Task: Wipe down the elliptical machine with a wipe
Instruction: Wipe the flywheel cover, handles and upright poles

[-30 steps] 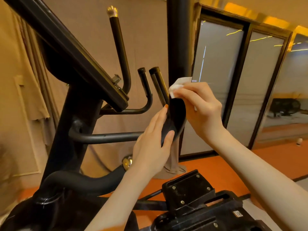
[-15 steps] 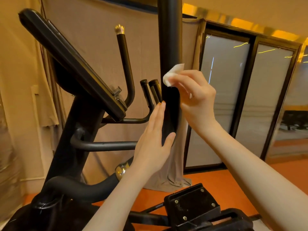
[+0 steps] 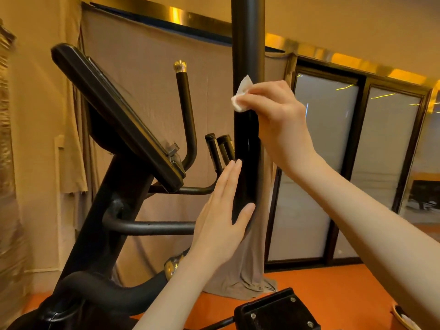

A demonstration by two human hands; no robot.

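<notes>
A black elliptical machine (image 3: 100, 210) fills the left and centre of the head view. Its tall upright handle bar (image 3: 247, 44) rises through the middle. My right hand (image 3: 273, 115) holds a small white wipe (image 3: 241, 96) against the bar, fingers wrapped round it from the right. Lower down, my left hand (image 3: 221, 215) lies flat on the bar's left side with straight fingers, the thumb on the front. The tilted console (image 3: 114, 115) sits to the left.
Black handle grips (image 3: 219, 148) and a curved bar with a metal tip (image 3: 183, 110) stand just left of my hands. A black pedal (image 3: 273, 310) is at the bottom. Beige curtains hang behind, frosted sliding doors (image 3: 357, 163) are at the right, and the floor is orange.
My right hand has slid the wipe upward along the upright bar. The left hand has stayed flat on the lower bar. The view has tilted up.
</notes>
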